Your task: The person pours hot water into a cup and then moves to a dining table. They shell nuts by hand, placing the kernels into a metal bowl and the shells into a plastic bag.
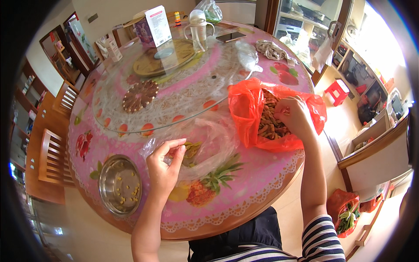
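My right hand (pixel 289 111) reaches into a red plastic bag (pixel 244 114) full of brownish-green bean pods (pixel 270 126); its fingertips are hidden among them. Above a clear plastic bag (pixel 216 144) is my left hand (pixel 167 160), its thumb and index finger close together at the tips; whether something small is between them cannot be told. Some greenish empty-looking pods (pixel 192 149) lie in the clear bag, just right of those fingertips. A steel bowl (pixel 120 183) with several pale yellow beans (pixel 133 193) in it stands to the left of my left forearm.
A glass turntable (pixel 183 98) covers the middle of the round table. It carries a wooden trivet (pixel 140 96), a round bamboo tray (pixel 144 70), a baby bottle (pixel 198 32) and a box (pixel 158 26). A phone (pixel 230 37) and a cloth (pixel 271 50) lie towards the back right. Wooden chairs (pixel 54 157) stand left.
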Tool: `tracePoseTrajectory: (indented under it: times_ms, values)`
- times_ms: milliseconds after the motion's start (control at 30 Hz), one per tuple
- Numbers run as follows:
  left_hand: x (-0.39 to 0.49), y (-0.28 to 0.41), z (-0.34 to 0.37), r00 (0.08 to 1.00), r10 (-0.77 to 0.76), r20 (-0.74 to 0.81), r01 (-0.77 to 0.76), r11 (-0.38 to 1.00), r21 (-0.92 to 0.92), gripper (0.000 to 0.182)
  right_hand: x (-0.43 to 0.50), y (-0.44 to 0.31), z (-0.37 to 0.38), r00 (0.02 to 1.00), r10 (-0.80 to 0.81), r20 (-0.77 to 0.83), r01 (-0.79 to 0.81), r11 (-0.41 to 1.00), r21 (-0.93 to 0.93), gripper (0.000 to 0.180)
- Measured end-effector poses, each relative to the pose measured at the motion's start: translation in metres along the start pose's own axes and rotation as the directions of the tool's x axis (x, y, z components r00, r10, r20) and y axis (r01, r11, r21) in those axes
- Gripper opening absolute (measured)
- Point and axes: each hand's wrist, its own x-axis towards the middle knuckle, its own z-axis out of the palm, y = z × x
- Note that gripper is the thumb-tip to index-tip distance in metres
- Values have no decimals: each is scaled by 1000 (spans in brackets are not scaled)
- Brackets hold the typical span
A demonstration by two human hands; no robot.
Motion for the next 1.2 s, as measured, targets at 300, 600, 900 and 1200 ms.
tracePoseTrajectory:
  times_ms: [300, 600, 900, 1200]
  values:
    - [-2, 2, 2, 1000, -6, 13, 8, 996, -88, 15, 4, -66, -1, 986, -12, 165, -90, 794, 601, 9]
    - [1, -3, -8, 987, -157, 39, 156, 858, -489, 12, 17, -165, 67, 904, -233, 359, -177, 559, 810, 9]
    - [5, -10, -8, 967, -242, 84, 247, 789, -562, 14, 2, -150, 83, 931, -221, 290, -137, 525, 840, 9]
    - [4, -10, -8, 971, -207, 120, 239, 822, -516, 12, -1, -149, 84, 922, -233, 310, -133, 560, 818, 9]
